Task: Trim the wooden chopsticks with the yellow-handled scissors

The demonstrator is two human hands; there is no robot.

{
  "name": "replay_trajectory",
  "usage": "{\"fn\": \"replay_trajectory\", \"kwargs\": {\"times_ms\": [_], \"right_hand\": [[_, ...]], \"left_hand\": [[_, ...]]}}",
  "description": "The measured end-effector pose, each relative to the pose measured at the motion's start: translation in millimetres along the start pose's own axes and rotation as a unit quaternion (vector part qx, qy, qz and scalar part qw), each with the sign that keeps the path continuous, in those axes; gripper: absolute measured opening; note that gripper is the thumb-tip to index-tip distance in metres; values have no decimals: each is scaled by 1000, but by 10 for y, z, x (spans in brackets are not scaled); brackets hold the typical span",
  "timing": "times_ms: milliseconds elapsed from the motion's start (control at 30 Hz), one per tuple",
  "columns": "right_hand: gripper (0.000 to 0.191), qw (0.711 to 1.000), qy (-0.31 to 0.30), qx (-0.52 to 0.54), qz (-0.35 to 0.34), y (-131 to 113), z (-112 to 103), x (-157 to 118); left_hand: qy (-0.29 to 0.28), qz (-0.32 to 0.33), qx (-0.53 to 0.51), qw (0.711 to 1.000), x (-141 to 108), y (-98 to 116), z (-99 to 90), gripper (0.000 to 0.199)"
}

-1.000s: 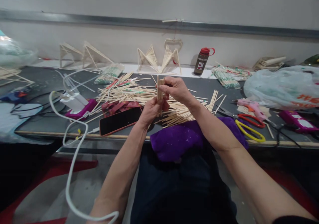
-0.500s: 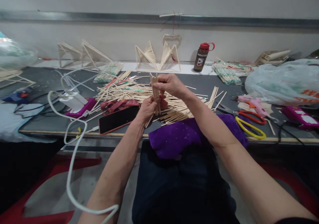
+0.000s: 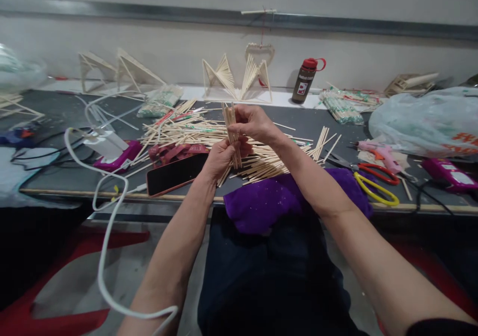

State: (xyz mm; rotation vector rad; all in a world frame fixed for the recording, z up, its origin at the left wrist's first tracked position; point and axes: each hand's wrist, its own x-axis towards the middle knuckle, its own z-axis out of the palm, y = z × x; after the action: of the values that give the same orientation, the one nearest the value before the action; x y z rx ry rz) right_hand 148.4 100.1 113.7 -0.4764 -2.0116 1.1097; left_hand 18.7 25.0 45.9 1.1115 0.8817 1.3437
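Your left hand is closed around the lower part of a near-upright stick bundle; your right hand grips its upper part. Bundle's over the loose stick pile, phone to its left, purple cloth nearer you.

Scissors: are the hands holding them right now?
No, the left hand and right hand hold a bundle of sticks; the scissors lie apart at right.
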Motion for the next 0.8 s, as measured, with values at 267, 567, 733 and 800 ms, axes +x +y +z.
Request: {"fn": "replay_trajectory", "kwargs": {"times_ms": [267,567,733,800], "right_hand": [[13,1000,-14,5,5,16,-22,-37],[11,1000,-14,6,16,-23,-15,-76],[10,999,-26,6,34,-74,-30,-105],[11,999,-26,12,36,-89,-26,-111]], "left_hand": [[10,0,3,1000,-18,6,20,49],[-2,-5,11,1000,-32,17,-4,47],[-5,-12,20,1000,-40,29,9,46],[-4,-12,15,1000,-39,31,11,45]]}}
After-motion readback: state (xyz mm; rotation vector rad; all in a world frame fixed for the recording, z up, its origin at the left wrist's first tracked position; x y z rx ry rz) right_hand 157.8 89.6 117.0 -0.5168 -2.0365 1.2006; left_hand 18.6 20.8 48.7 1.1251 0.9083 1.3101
